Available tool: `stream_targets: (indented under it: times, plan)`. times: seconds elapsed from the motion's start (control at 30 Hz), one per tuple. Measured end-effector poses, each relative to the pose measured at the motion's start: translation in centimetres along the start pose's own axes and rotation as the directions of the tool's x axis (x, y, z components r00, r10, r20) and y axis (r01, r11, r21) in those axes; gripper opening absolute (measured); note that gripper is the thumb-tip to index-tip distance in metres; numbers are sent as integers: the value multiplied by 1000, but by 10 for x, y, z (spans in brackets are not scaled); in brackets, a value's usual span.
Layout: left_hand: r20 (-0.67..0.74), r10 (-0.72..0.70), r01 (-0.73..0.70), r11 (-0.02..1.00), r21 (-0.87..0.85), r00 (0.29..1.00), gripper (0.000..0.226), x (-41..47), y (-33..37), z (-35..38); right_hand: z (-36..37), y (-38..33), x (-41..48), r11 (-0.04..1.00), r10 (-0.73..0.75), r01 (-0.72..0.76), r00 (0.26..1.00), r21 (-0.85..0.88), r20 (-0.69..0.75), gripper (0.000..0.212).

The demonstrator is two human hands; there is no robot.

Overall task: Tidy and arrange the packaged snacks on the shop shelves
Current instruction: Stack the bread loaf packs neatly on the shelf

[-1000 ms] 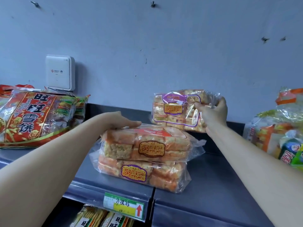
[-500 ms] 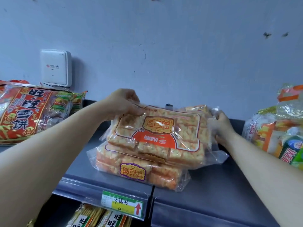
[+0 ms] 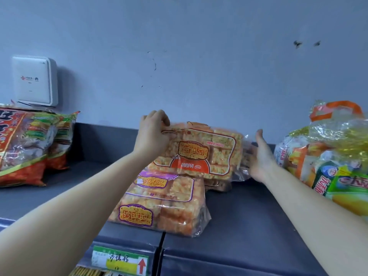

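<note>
Orange-label sachima pack [image 3: 201, 154] propped tilted atop rear of purple-label pack [image 3: 159, 202]. Left hand [image 3: 153, 132] pinches its top-left corner film; right hand [image 3: 260, 154] flat-open beside right end, holding nothing (contact unclear). Judged light, crumbly, film slippery: grip both short ends, no squeezing.

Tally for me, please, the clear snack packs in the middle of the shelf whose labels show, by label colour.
orange-label pack: 1
purple-label pack: 1
Total: 2 with labels showing; anything behind them is hidden.
</note>
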State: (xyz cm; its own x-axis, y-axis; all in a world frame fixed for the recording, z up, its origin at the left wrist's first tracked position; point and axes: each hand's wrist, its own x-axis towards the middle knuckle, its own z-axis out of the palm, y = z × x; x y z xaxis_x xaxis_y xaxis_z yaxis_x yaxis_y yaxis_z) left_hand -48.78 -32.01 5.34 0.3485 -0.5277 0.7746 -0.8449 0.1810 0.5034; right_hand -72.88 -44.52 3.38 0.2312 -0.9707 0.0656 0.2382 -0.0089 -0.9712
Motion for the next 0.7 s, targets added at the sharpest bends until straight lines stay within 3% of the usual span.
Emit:
stream_targets:
  times: [0.03, 0.1, 0.2, 0.33, 0.4, 0.5, 0.57, 0.63, 0.7]
  plan:
    - [9, 12, -12, 999, 30, 1000, 25, 2, -3, 5, 2, -3, -3, 999, -53, 53, 998, 0, 46, 77]
    - [20, 37, -38, 996, 84, 999, 25, 3, -8, 14, 3, -3, -9, 965, -184, 198, 979, -173, 91, 96]
    - [14, 87, -88, 989, 117, 996, 25, 3, -15, 24, 8, 3, -11, 845, -322, 352, 936, -402, 143, 106]
    - [-15, 109, -107, 988, 116, 994, 23, 1, -21, 33, 5, 12, -3, 801, -309, 316, 946, -508, 101, 130]
    - [-46, 49, -46, 997, 66, 998, 25, 1, -21, 32, 5, 15, -3, 850, -335, 305, 942, -430, 5, 129]
    - [-111, -110, 101, 991, -88, 988, 28, 4, -19, 26, 10, 15, -6, 907, -376, 326, 912, -267, -162, 100]
    - [-151, -248, 204, 945, -257, 957, 31, 6, -17, 21, 15, 15, -7, 930, -350, 308, 907, -200, -233, 104]
    - [-140, -402, 301, 838, -456, 905, 36, 6, -12, 19, 23, 14, -9, 955, -297, 287, 934, -80, -197, 123]
    - [-79, -508, 365, 711, -601, 858, 38, 5, -2, 23, 41, 12, -14, 975, -224, 224, 975, 2, 13, 123]
